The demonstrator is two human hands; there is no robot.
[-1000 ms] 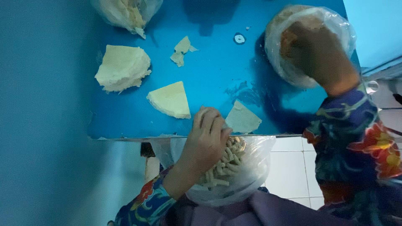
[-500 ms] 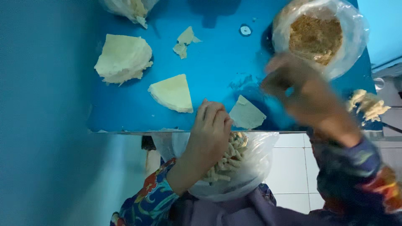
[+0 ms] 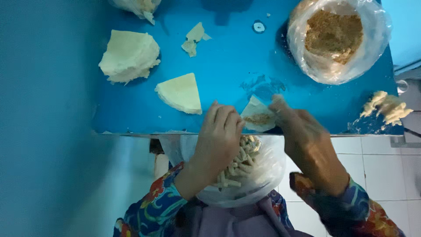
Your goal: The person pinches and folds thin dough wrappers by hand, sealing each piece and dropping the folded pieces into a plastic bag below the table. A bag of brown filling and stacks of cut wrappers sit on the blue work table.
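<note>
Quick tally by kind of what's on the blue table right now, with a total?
Clear plastic bags: 2, one of brown crumbs, one at the top edge.
Pale wrapper stacks: 2, a ragged one and a triangular one.
Wrapper scraps: 1.
Filled wrapper between the hands: 1.
Pale dough lump: 1.
Small round cap: 1.
Total: 8

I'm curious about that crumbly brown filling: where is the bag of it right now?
In the head view, the clear bag of brown crumbs sits open at the far right corner of the blue table, beyond the right hand.
</note>
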